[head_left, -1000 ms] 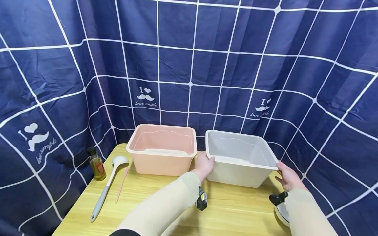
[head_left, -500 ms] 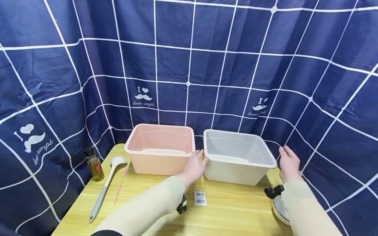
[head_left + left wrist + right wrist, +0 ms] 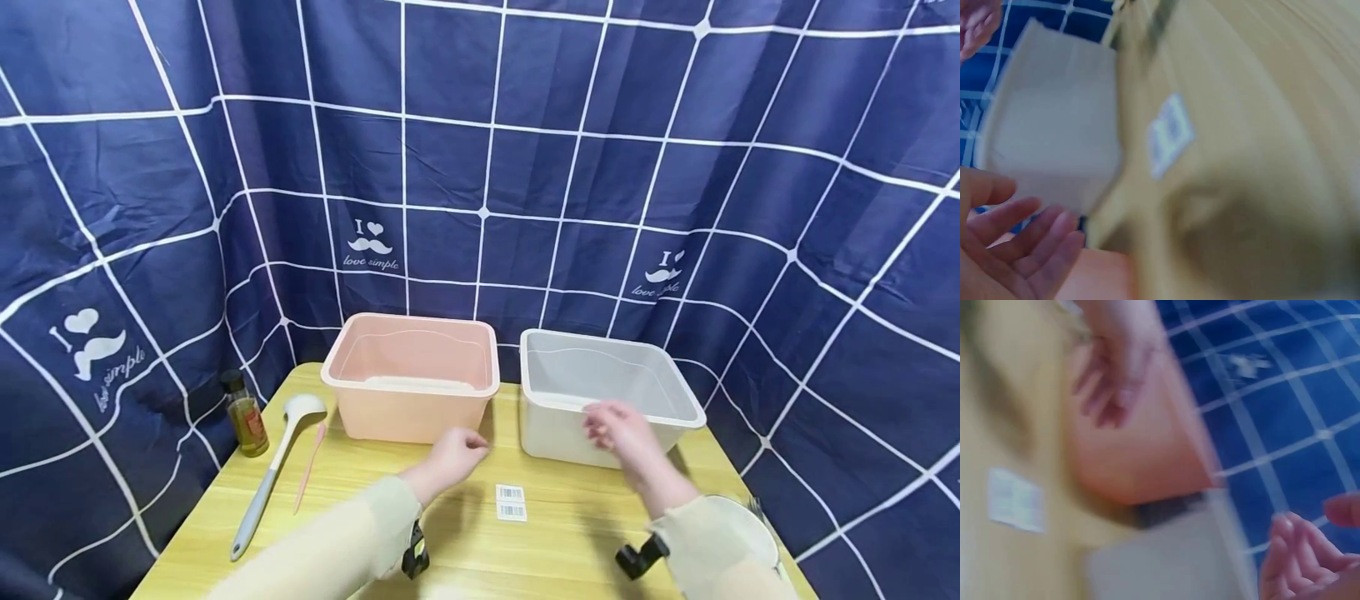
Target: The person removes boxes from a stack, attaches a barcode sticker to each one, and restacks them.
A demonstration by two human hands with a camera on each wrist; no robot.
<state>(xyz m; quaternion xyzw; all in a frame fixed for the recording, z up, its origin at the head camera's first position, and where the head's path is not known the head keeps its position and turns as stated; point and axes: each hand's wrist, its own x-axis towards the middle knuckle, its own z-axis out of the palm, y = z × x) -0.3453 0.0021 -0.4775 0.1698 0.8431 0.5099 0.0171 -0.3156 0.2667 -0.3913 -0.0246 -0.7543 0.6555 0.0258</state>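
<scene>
A pink plastic bin [image 3: 412, 417] and a light grey bin [image 3: 555, 433] stand side by side at the back of the table, with a gap between them. My left hand [image 3: 453, 457] hovers before the pink bin's right front corner, its fingers loosely bent and nothing in them. In front of the grey bin's near wall my right hand [image 3: 621, 433] hangs in the air, blurred, holding nothing. Both hands look relaxed in the left wrist view, where the left fingers [image 3: 1047, 240] spread beside the grey bin's wall. A white barcode label [image 3: 511, 502] lies flat on the table between the forearms.
On the left lie a ladle [image 3: 262, 492] with a grey handle and a thin pink stick [image 3: 309, 469]. A bottle [image 3: 247, 421] of yellowish liquid stands at the left edge. A white plate [image 3: 753, 533] and a fork [image 3: 756, 506] sit partly behind the right sleeve.
Both hands have let go of the grey bin's rim. The left hand has drawn back left and down; the right has swung left in front of the grey bin. The label has come into view.
</scene>
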